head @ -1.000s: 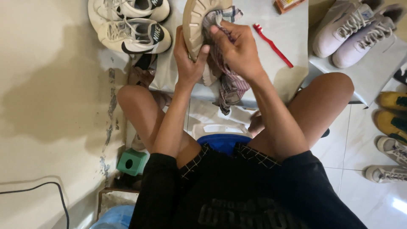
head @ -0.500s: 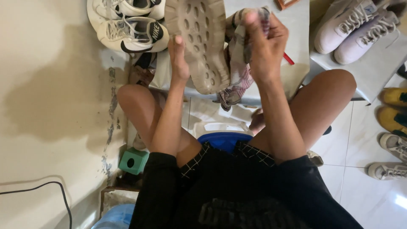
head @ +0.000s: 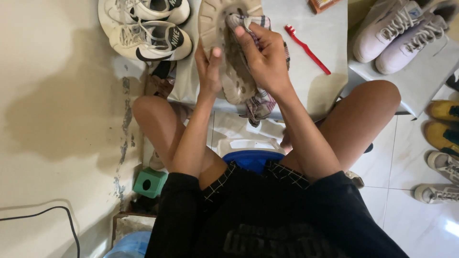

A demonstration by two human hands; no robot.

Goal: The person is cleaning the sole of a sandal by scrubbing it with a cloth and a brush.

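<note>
Looking down from the far left of the frame, I see a black cable (head: 57,215) curling along the lower left over the stained pale floor, and a small green block (head: 150,182) near my left knee. In the upper left a pair of white sneakers (head: 148,28) with dark trim lies side by side at the edge of the grey table (head: 325,91). Just right of them, at the top centre, my left hand (head: 209,67) is wrapped around the near edge of a tan shoe (head: 224,28) turned sole up, thumb resting on the tread and fingers closed behind it, so the shoe is held above the table in front of me. My right hand (head: 263,59) is pressed flat onto the sole with a checked cloth (head: 260,102) bunched under the fingers, which are curled down and gripping the cloth against the tread; the loose end of the cloth hangs below my wrist toward the table's front edge. Below my forearms, between my bare knees, a blue seat (head: 251,159) shows. Right of my hand a red toothbrush (head: 307,49) lies slanted on the table, well apart from the shoe. In the upper right two pale pink sneakers (head: 401,33) sit on a lower grey surface, and down the right edge yellow shoes (head: 442,122) and grey ones stand on the white tiles.
</note>
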